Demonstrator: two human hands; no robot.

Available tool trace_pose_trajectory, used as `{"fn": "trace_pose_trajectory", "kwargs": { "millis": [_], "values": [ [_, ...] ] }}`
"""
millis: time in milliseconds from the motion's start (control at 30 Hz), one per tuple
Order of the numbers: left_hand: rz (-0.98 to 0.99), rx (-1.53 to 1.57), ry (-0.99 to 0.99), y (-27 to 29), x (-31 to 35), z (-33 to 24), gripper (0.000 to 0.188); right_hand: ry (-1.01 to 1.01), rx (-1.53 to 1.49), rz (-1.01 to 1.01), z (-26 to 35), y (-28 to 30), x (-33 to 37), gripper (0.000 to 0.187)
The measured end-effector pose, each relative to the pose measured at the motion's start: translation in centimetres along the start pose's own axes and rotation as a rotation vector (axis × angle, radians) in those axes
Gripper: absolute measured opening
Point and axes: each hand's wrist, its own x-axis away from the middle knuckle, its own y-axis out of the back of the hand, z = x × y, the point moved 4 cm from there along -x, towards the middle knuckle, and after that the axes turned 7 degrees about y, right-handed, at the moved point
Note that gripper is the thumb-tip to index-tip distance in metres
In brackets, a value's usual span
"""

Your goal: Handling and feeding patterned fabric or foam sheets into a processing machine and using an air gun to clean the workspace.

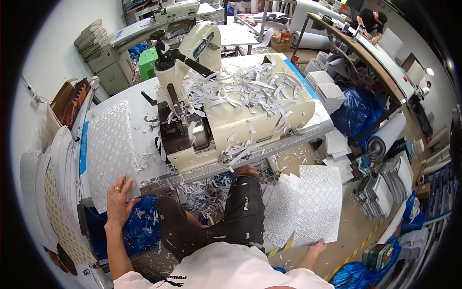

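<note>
Sewing machine housing [269,115]: cream-painted metal as I read it, smooth with a soft gloss
Machine plate [202,135]: bare metal, the shiniest surface I get
Measuring rail [269,150]: grey metal, duller to me
Left sheet [109,149]: paper-like or coated cloth, I can't tell; pale pattern, faint sheen
Right sheet [318,202]: same look, silvery pattern on a matt ground
Trimmings [245,94]: thin, curled, matt strips
Blue bag [353,113]: crinkled plastic, very glossy from here
Trousers [243,204]: dark matt cloth
Shirt [226,265]: white cloth, matt
Ring [117,189]: shiny gold-coloured metal
</note>
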Motion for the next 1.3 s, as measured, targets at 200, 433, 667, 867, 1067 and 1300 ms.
{"fn": "trace_pose_trajectory", "kwargs": {
  "millis": [200,433,667,867,1067,1300],
  "values": [
    [0.143,0.203,-0.018,0.8,-1.1,2.6,0.072,-0.578,0.328,-0.041,-9.9,0.5,5.4,0.053],
    [0.116,0.379,-0.025,0.4,-1.4,3.1,0.058,0.049,0.526,0.646,-2.5,-12.8,10.3,0.041],
    [0.072,0.441,0.098,-1.1,-0.9,8.1,0.027,0.107,0.457,1.349,12.3,-24.2,27.8,0.027],
    [-0.420,0.312,0.278,2.5,2.0,9.7,0.034,0.178,0.346,2.196,20.1,-27.8,47.8,0.028],
    [-0.590,0.174,-0.207,9.6,9.3,-4.2,0.021,-0.251,0.196,2.463,22.2,-29.9,64.0,0.042],
    [-0.045,0.535,-0.291,2.3,14.8,-6.9,0.042,0.103,0.038,2.445,17.4,-30.7,70.0,0.037]
  ]
}}
